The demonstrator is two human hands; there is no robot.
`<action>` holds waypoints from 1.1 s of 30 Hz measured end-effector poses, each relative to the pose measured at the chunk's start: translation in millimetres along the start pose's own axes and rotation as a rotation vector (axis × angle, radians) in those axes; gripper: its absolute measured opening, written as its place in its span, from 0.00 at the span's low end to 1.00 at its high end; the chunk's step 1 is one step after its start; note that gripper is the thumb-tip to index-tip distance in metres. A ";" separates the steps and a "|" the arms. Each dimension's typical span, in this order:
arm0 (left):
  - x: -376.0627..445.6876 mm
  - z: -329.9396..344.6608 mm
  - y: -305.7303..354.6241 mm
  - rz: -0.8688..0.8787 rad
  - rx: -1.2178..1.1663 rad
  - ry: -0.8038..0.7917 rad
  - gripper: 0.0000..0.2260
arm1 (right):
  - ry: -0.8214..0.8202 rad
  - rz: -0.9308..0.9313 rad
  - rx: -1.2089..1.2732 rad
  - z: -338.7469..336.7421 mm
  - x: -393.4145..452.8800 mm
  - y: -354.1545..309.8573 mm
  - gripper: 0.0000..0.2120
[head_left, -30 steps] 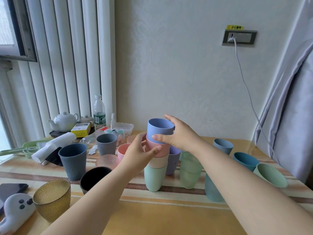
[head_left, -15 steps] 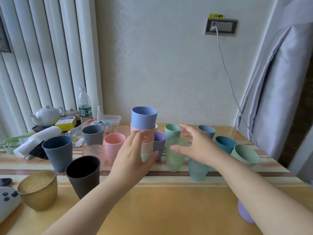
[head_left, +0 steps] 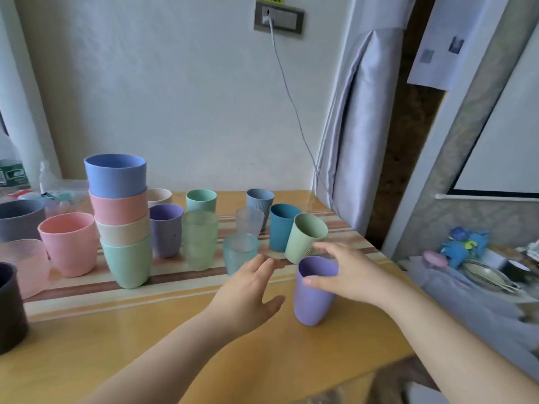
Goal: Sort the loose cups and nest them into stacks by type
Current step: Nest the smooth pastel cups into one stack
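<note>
Purple cup (head_left: pixel 310 298), smooth, upright, right hand (head_left: pixel 347 277) gripping rim

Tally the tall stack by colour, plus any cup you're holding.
blue cup: 1
pink cup: 1
cream cup: 1
mint cup: 1
purple cup, in right hand: 1
Total: 5
</note>
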State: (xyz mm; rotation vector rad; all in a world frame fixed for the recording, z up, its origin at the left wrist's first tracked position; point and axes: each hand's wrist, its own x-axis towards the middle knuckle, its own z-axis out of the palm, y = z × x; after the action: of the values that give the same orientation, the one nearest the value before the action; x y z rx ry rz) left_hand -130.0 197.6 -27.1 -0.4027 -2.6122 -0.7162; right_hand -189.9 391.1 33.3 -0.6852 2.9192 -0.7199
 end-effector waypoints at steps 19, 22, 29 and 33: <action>9.9 13.1 -13.9 -0.242 -0.471 0.042 0.30 | 0.218 -0.031 0.385 12.1 38.6 5.1 0.36; 5.6 0.5 -24.9 -0.273 -0.458 0.091 0.30 | 0.297 0.113 0.161 9.1 67.5 10.3 0.43; -13.1 -28.3 -45.1 -0.324 -0.441 0.161 0.28 | 0.305 0.260 0.205 29.6 110.0 13.8 0.40; -20.4 -43.0 -53.4 -0.354 -0.440 0.196 0.29 | 0.382 0.239 0.244 28.4 103.1 10.4 0.40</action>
State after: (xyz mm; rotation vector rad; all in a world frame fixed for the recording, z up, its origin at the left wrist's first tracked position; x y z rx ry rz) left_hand -119.1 126.9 -24.8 0.0180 -2.3499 -1.3832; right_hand -282.3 342.5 8.4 -0.1857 3.0790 -1.2675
